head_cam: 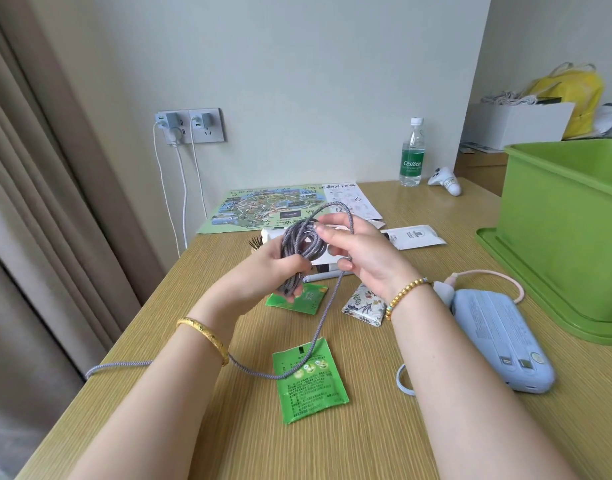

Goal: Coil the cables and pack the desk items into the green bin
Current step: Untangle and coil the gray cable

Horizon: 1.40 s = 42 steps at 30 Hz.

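Reading "Cestbon" on its green label, one bottle [412, 152] stands at 1 o'clock on the desk [193, 427]; other print, on the map [263, 209] at 12 and the packets, is too small to read. At centre, the left hand [280, 271] has its fingers curled round a coil of grey cable [299, 244], the loops passing through the fist and out below it. The right hand [363, 258] pinches the next loop at the coil's top, thumb and fingers closed on the cord, which arcs over them. The loose tail drops toward 6 o'clock, crosses one green packet [309, 382] and runs off the desk edge at 8. A second green packet [297, 299] lies under the left hand. One blue power bank [498, 341] lies at 4, one green bin [567, 230] at 3, and two chargers [183, 121] sit in the wall sockets at 11.
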Each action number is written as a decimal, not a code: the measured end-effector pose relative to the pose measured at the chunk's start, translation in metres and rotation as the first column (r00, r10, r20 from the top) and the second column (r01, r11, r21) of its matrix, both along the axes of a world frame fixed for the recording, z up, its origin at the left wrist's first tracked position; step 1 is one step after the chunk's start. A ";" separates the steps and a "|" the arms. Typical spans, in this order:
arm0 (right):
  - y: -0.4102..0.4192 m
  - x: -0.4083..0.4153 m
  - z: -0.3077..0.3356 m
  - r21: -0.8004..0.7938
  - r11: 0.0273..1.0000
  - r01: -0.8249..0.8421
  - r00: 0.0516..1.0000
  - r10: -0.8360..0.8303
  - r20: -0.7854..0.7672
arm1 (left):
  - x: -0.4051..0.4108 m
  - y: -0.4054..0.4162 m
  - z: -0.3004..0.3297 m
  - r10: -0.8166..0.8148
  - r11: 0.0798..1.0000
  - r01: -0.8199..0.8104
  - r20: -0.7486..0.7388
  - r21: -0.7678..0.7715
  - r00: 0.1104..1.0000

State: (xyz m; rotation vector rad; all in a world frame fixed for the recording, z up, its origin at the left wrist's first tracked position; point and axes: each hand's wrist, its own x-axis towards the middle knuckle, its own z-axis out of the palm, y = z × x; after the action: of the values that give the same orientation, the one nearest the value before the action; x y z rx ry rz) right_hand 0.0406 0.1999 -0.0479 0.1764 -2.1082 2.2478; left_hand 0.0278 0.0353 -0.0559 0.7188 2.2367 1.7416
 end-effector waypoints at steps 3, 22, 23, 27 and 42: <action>-0.001 0.000 -0.001 0.008 0.999 -0.049 0.999 0.049 0.020 | -0.001 0.000 -0.001 0.002 1.000 -0.002 -0.002 0.008 1.000; 0.004 -0.005 0.001 -0.180 0.974 0.135 0.985 -0.151 -0.079 | -0.007 -0.001 -0.001 0.364 0.931 -0.363 -0.161 0.036 0.917; 0.007 -0.005 0.001 -0.212 0.965 0.154 0.982 -0.174 -0.077 | -0.007 -0.002 -0.001 0.365 0.931 -0.358 -0.149 0.072 0.919; 0.006 -0.003 0.001 -0.242 0.959 0.146 0.987 -0.159 -0.038 | -0.007 -0.003 0.002 0.347 0.916 -0.322 -0.069 0.241 0.935; -0.023 0.007 -0.006 0.123 0.940 -0.318 0.909 0.265 0.321 | -0.006 0.009 0.007 0.192 0.700 -0.367 0.333 0.613 0.923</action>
State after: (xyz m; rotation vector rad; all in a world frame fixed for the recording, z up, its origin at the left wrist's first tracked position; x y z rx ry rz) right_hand 0.0479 0.1767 -0.0541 0.1790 -2.5966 2.3780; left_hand 0.0222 0.0439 -0.0494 0.2270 1.5811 2.6705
